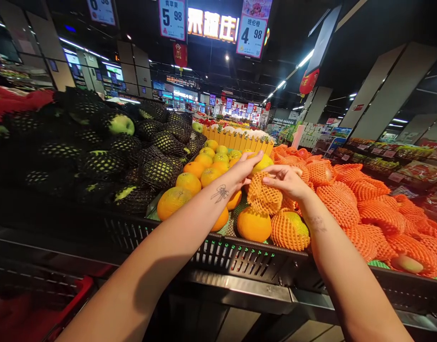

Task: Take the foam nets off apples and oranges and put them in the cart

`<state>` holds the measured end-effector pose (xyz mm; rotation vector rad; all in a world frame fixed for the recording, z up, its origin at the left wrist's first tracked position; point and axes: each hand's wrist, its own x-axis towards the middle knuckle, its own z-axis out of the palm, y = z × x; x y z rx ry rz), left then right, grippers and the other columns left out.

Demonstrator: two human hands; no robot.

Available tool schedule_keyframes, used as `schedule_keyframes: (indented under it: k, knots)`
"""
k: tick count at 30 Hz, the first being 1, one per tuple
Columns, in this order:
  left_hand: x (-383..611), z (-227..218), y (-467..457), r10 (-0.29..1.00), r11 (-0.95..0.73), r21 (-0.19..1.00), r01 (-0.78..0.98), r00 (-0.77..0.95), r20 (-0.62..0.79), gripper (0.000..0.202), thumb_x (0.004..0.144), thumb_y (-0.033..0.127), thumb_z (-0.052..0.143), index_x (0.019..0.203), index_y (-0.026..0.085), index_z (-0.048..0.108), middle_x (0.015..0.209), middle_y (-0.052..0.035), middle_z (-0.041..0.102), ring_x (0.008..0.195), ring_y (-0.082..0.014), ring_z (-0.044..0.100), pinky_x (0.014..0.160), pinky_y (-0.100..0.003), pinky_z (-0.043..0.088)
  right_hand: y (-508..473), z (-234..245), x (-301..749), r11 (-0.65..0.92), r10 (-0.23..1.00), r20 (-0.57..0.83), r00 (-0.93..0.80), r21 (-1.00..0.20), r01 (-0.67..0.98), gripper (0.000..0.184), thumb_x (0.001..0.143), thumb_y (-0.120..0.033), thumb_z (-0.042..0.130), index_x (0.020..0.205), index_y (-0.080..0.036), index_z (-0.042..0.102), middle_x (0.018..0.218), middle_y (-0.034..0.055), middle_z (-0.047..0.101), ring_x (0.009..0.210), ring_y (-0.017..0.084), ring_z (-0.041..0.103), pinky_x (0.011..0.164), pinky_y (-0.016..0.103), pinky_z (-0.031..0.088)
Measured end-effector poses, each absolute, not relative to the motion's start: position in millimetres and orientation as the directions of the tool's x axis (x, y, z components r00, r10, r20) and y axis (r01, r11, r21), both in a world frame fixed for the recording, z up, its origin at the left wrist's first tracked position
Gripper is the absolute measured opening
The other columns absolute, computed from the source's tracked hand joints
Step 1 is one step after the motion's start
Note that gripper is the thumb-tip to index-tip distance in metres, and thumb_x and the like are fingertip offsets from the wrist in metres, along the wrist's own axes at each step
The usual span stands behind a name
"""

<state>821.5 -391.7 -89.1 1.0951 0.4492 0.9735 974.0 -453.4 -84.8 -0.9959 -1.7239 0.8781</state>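
Head view, centre of frame: left hand (245, 170), half curled, is resting against a round yellow-orange citrus fruit (264, 163); whether it is gripping cannot be told. Right hand (286, 180), thumb and fingers pinched together, is holding an orange foam-mesh sleeve (264, 197). Lower centre: loose round orange citrus fruits (254, 224) are lying in a black slatted plastic crate (236, 256). Right: orange-sleeved round fruits (337, 204) are lying heaped.

Both left forearm (175, 237) and right forearm (339, 256) are bare. Behind the left fingers (258, 158), past the wrist, sits a dark line-drawn bow tattoo (220, 192). Behind the right fingers (274, 182) is a fainter marking (317, 223).
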Motion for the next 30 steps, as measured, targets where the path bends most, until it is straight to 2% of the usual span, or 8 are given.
schedule_keyframes:
  k: [3, 6, 10, 15, 19, 25, 28, 30]
  knots:
    - [820, -86, -396, 0.817, 0.072, 0.907, -0.415, 0.546, 0.185, 0.024, 0.099, 0.038, 0.065, 0.117, 0.024, 0.056, 0.087, -0.0001, 0.066, 0.070, -0.0131, 0.063, 0.066, -0.024, 0.052, -454, -85, 972, 0.468, 0.883, 0.454, -0.121, -0.828, 0.309, 0.046, 0.057, -0.047, 0.098, 0.083, -0.022, 0.070, 0.058, -0.0033, 0.064, 0.048, 0.010, 0.052, 0.046, 0.023, 0.043]
    - [819, -84, -398, 0.799, 0.059, 0.886, -0.460, 0.554, 0.234, 0.024, 0.100, 0.036, 0.065, 0.117, 0.023, 0.055, 0.086, -0.0013, 0.065, 0.071, -0.0134, 0.063, 0.066, -0.024, 0.051, -457, -83, 968, 0.564, 0.800, 0.599, -0.038, -0.729, 0.389, 0.048, 0.050, -0.044, 0.101, 0.074, -0.021, 0.066, 0.049, -0.0067, 0.050, 0.042, 0.007, 0.038, 0.041, 0.023, 0.031]
    - [818, -83, -399, 0.784, 0.051, 0.858, -0.512, 0.553, 0.283, 0.028, 0.098, 0.036, 0.067, 0.118, 0.023, 0.054, 0.097, -0.0034, 0.069, 0.078, -0.0132, 0.064, 0.070, -0.024, 0.052, -459, -81, 961, 0.679, 0.625, 0.778, 0.065, -0.582, 0.448, 0.047, 0.050, -0.053, 0.099, 0.070, -0.021, 0.071, 0.063, 0.0000, 0.063, 0.052, 0.012, 0.051, 0.048, 0.028, 0.044]
    - [813, -79, -407, 0.781, 0.046, 0.876, -0.480, 0.564, 0.268, 0.036, 0.095, 0.037, 0.070, 0.123, 0.024, 0.053, 0.109, -0.0047, 0.070, 0.082, -0.0145, 0.066, 0.071, -0.026, 0.052, -459, -78, 963, 0.716, 0.503, 0.847, 0.169, -0.518, 0.468, 0.045, 0.052, -0.054, 0.098, 0.073, -0.023, 0.072, 0.074, 0.0027, 0.067, 0.064, 0.017, 0.058, 0.060, 0.033, 0.054]
    - [811, -79, -411, 0.769, 0.028, 0.905, -0.425, 0.588, 0.252, 0.034, 0.092, 0.036, 0.073, 0.120, 0.024, 0.058, 0.105, -0.0059, 0.071, 0.087, -0.0186, 0.067, 0.069, -0.028, 0.053, -457, -75, 969, 0.732, 0.481, 0.860, 0.170, -0.501, 0.462, 0.044, 0.055, -0.056, 0.097, 0.070, -0.024, 0.071, 0.078, 0.0031, 0.064, 0.071, 0.017, 0.058, 0.057, 0.031, 0.052]
    - [811, -80, -409, 0.768, 0.041, 0.913, -0.407, 0.597, 0.232, 0.028, 0.098, 0.039, 0.065, 0.120, 0.024, 0.056, 0.109, -0.0064, 0.071, 0.086, -0.0173, 0.068, 0.066, -0.027, 0.053, -450, -78, 971, 0.691, 0.567, 0.808, 0.161, -0.573, 0.440, 0.050, 0.058, -0.065, 0.092, 0.072, -0.023, 0.070, 0.074, 0.0017, 0.065, 0.062, 0.014, 0.055, 0.058, 0.031, 0.050]
    - [808, -79, -411, 0.742, 0.026, 0.930, -0.366, 0.630, 0.227, 0.051, 0.087, 0.043, 0.078, 0.128, 0.025, 0.055, 0.108, -0.0062, 0.071, 0.094, -0.0209, 0.071, 0.081, -0.033, 0.058, -449, -79, 971, 0.678, 0.551, 0.811, 0.195, -0.572, 0.462, 0.050, 0.063, -0.067, 0.089, 0.074, -0.023, 0.069, 0.078, 0.0024, 0.067, 0.067, 0.016, 0.059, 0.062, 0.031, 0.053]
    - [806, -79, -412, 0.736, -0.010, 0.943, -0.333, 0.635, 0.232, 0.068, 0.075, 0.037, 0.089, 0.132, 0.026, 0.054, 0.110, -0.0069, 0.072, 0.101, -0.0244, 0.071, 0.089, -0.038, 0.058, -449, -79, 972, 0.675, 0.544, 0.813, 0.207, -0.571, 0.467, 0.050, 0.065, -0.069, 0.087, 0.075, -0.023, 0.069, 0.079, 0.0028, 0.068, 0.072, 0.017, 0.062, 0.066, 0.032, 0.055]
